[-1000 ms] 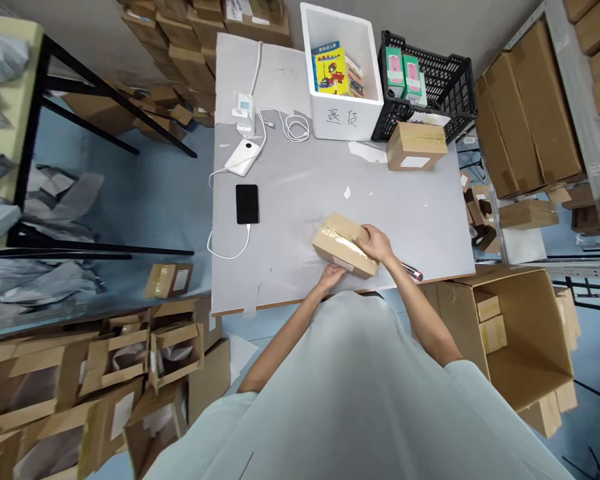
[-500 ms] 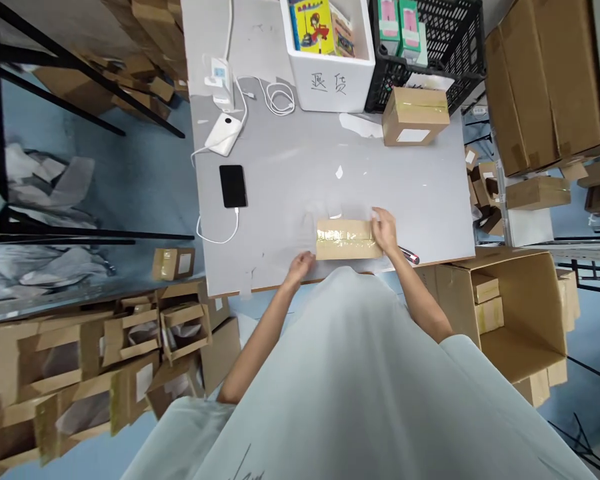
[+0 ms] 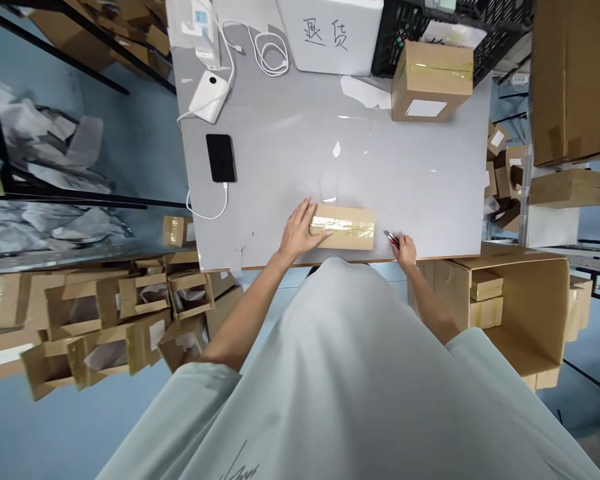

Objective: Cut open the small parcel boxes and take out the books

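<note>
A small cardboard box [image 3: 347,228] with shiny clear tape along its top lies near the front edge of the table. My left hand [image 3: 299,232] grips its left end, the thumb over the near side and the fingers at the far corner. To the right of the box, my right hand [image 3: 405,251] is closed around a red and black utility knife [image 3: 392,239]. The knife's tip points up and left, a short gap away from the box's right end.
A black phone [image 3: 221,158] on a cable and a white power bank [image 3: 209,97] lie at the left. Behind stand a white bin [image 3: 330,40], a black crate [image 3: 397,40] and a larger taped box [image 3: 430,80]. An open carton [image 3: 535,300] stands right of the table.
My right hand has left the box and picked up the utility knife from the table. My left hand has moved onto the box's left end. The view has shifted.
</note>
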### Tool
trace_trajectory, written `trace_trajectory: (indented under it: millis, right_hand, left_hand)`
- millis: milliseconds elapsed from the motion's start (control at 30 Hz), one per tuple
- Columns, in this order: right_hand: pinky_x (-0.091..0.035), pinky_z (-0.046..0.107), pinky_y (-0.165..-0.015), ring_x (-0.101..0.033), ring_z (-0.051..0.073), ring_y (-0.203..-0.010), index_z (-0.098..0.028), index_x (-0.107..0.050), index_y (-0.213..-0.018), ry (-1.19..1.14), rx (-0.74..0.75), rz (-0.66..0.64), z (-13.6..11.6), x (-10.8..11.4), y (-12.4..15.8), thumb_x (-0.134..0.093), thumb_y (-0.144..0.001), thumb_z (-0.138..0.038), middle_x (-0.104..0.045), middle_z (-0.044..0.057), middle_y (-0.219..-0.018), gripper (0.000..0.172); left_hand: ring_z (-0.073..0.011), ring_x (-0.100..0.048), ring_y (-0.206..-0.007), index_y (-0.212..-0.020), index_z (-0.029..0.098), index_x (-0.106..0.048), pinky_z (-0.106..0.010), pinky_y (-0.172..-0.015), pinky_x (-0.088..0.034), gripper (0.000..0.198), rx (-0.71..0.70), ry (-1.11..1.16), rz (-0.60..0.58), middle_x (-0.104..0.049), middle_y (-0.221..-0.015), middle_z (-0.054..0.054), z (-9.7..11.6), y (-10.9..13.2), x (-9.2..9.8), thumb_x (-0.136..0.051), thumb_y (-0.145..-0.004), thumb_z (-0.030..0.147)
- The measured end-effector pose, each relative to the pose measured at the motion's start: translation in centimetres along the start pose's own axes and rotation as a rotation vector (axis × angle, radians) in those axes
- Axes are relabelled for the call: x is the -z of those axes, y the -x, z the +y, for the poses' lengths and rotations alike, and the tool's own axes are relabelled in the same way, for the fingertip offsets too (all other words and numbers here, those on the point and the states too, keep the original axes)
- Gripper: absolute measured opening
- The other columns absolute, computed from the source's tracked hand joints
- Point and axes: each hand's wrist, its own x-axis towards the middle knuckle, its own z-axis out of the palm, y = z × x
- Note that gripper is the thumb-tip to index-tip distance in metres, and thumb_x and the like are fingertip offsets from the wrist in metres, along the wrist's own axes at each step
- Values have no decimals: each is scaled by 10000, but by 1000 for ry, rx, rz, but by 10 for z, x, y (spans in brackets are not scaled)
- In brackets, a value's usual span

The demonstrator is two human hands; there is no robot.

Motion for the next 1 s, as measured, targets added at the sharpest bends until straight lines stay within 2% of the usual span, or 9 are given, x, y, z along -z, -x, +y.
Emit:
trace_trajectory:
  millis: [133, 233, 367, 467, 567, 667, 767, 867, 1000]
  right_hand:
    - [-567, 437, -1030, -650, 333, -1183, -150, -628, -1434, -18, -11, -3, -10, 9, -17, -525, -1109, -433, -651, 220, -1403, 443]
    - [-592, 423, -946, -715, 316, -1097, -162, -592, -1443, -40, -67, 25, -22, 22, -24, -500, -1096, -466, -655, 219, -1441, 469]
    - [-583, 424, -952, -769, 332, -1089, -189, -581, -1398, -56, -109, 42, -39, 50, -32, -514, -1056, -455, -790, 185, -1273, 438]
    - [-583, 442, -935, -791, 356, -1060, -191, -563, -1422, -5, -64, 70, -53, 76, -40, -508, -1049, -459, -832, 179, -1217, 463]
    - [-594, 461, -940, -797, 369, -1066, -195, -567, -1463, 79, 55, 114, -70, 107, -44, -512, -1054, -463, -848, 174, -1219, 492]
    - [-604, 459, -959, -785, 367, -1137, -186, -601, -1504, 183, 215, 148, -94, 137, -45, -507, -1076, -455, -825, 182, -1349, 514]
    - [-602, 428, -946, -775, 355, -1153, -156, -614, -1568, 323, 381, 98, -128, 160, -44, -481, -1109, -470, -802, 189, -1408, 571]
    - [-587, 388, -913, -766, 330, -1109, -128, -591, -1630, 456, 554, -13, -167, 169, -42, -412, -1151, -484, -820, 195, -1326, 623]
    - [-556, 371, -904, -759, 296, -1058, -157, -552, -1691, 563, 711, -159, -218, 159, -36, -320, -1202, -474, -808, 188, -1309, 627]
  left_hand:
    - [-433, -384, -1704, -1724, 204, -478, -587, -1434, -271, 1172, 4, -13, 10, -457, -1788, -236, 1, 0, -4, -754, -840, 922]
    - [-435, -370, -1707, -1710, 193, -485, -603, -1435, -263, 1140, 23, 28, 37, -464, -1774, -245, 6, 4, -10, -750, -859, 904]
    - [-423, -352, -1715, -1711, 204, -477, -604, -1434, -264, 1105, 57, 82, 92, -442, -1788, -237, 11, 12, -22, -727, -887, 898]
    - [-418, -350, -1716, -1719, 220, -465, -604, -1436, -263, 1094, 64, 101, 110, -440, -1798, -218, 12, 16, -29, -730, -895, 889]
    - [-423, -350, -1715, -1723, 221, -459, -605, -1435, -269, 1095, 40, 149, 129, -444, -1797, -210, 11, 14, -32, -747, -893, 875]
    - [-420, -364, -1710, -1728, 219, -462, -602, -1433, -283, 1063, 10, 197, 131, -452, -1792, -205, 8, 10, -29, -733, -919, 853]
    - [-410, -395, -1700, -1726, 227, -485, -589, -1429, -308, 995, -33, 228, 91, -472, -1788, -184, 2, 7, -20, -716, -954, 811]
    - [-397, -419, -1695, -1725, 236, -507, -555, -1433, -324, 978, -79, 243, 39, -479, -1797, -158, -6, 6, -10, -746, -949, 781]
    - [-388, -422, -1702, -1733, 252, -511, -510, -1431, -339, 1038, -107, 275, -26, -411, -1848, -133, -18, 8, 0, -809, -898, 795]
